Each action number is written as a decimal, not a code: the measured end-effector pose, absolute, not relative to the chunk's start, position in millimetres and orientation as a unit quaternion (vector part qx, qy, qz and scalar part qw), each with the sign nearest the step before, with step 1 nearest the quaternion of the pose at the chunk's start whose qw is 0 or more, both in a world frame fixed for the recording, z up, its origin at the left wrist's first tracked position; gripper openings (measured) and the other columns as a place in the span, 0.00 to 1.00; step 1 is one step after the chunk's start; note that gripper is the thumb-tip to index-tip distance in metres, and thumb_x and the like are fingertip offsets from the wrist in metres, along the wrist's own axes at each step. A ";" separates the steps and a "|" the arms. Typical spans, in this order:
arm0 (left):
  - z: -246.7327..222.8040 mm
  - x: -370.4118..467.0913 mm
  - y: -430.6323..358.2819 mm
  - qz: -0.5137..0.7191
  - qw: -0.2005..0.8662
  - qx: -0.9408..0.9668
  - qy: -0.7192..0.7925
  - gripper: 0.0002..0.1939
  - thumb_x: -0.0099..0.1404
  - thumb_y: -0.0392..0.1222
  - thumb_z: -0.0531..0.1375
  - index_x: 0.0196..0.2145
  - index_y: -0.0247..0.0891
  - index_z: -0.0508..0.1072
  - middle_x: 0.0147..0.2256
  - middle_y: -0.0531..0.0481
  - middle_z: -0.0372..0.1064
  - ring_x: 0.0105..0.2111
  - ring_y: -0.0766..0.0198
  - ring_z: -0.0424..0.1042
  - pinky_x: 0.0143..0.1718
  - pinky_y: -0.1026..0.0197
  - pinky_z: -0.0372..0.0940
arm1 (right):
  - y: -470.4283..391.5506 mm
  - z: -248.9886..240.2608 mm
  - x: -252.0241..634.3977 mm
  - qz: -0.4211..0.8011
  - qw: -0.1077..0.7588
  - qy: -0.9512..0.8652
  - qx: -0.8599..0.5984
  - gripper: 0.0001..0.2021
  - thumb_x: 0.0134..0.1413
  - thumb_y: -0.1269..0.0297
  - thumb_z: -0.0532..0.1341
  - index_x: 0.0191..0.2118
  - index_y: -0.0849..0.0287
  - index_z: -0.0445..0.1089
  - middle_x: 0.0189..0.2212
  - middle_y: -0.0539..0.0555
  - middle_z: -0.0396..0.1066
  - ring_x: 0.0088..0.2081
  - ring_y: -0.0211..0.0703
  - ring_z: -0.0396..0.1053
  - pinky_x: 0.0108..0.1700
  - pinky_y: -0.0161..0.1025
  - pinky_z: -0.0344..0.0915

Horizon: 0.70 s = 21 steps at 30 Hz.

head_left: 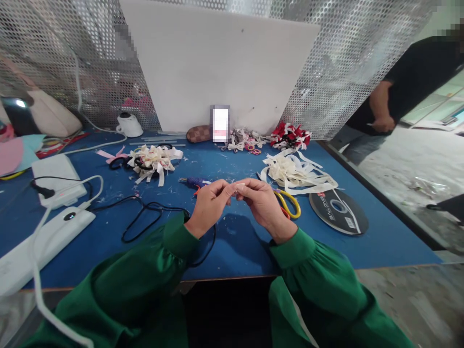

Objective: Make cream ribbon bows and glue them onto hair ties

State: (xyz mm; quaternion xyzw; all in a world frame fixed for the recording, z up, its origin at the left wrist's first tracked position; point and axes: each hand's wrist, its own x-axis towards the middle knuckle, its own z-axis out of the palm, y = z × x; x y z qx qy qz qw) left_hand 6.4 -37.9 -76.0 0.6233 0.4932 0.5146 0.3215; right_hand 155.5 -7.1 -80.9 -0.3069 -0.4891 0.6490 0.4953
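My left hand and my right hand meet over the middle of the table, fingertips pinched together. Between them shows a tiny bit of a cream ribbon piece; most of it is hidden by the fingers. Just behind my left hand lies a blue glue gun with an orange trigger. Partly covered by my right hand are scissors with yellow and orange handles. Beyond them is a loose heap of cream ribbon strips.
A black ribbon spool lies at right. Cream bows with black hair ties are heaped at left, red-and-white bows at the back. A black cord and white power strip occupy the left. A phone stands behind; a person stands at right.
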 end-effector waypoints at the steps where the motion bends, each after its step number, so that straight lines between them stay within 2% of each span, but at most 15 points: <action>1: -75.8 6.3 -37.8 0.515 0.319 0.625 0.493 0.20 0.69 0.50 0.57 0.22 0.38 0.68 0.19 0.55 0.65 0.22 0.67 0.63 0.28 0.63 0.59 | -6.9 -80.7 155.6 0.650 0.495 -0.487 -0.308 0.06 0.45 0.62 0.72 0.29 0.57 0.81 0.24 0.49 0.73 0.27 0.36 0.63 0.32 0.37 0.61; 6: -78.7 5.3 -37.9 0.511 0.305 0.638 0.489 0.20 0.71 0.48 0.56 0.23 0.38 0.67 0.20 0.56 0.63 0.22 0.68 0.62 0.27 0.63 0.57 | -6.4 -82.3 155.0 0.644 0.498 -0.489 -0.313 0.05 0.45 0.63 0.72 0.28 0.58 0.80 0.24 0.49 0.74 0.26 0.34 0.63 0.32 0.36 0.60; 12: -83.3 5.4 -36.4 0.507 0.285 0.649 0.490 0.18 0.71 0.45 0.56 0.23 0.38 0.67 0.20 0.57 0.60 0.22 0.68 0.59 0.27 0.63 0.55 | -7.9 -84.8 152.1 0.651 0.507 -0.482 -0.295 0.07 0.44 0.64 0.72 0.23 0.58 0.76 0.20 0.47 0.70 0.25 0.35 0.62 0.33 0.37 0.58; 17: -85.0 8.4 -35.5 0.517 0.335 0.626 0.478 0.21 0.73 0.49 0.52 0.24 0.39 0.66 0.21 0.56 0.63 0.24 0.67 0.63 0.29 0.63 0.58 | -6.0 -86.4 152.1 0.674 0.502 -0.451 -0.299 0.07 0.43 0.63 0.72 0.23 0.58 0.75 0.22 0.48 0.70 0.27 0.36 0.63 0.34 0.37 0.58; 21: -83.1 7.7 -37.5 0.510 0.327 0.637 0.476 0.21 0.73 0.50 0.52 0.24 0.39 0.66 0.22 0.55 0.64 0.24 0.67 0.64 0.30 0.63 0.58 | -4.9 -85.2 153.9 0.664 0.501 -0.462 -0.309 0.07 0.43 0.63 0.72 0.25 0.58 0.76 0.22 0.48 0.69 0.27 0.36 0.61 0.33 0.37 0.58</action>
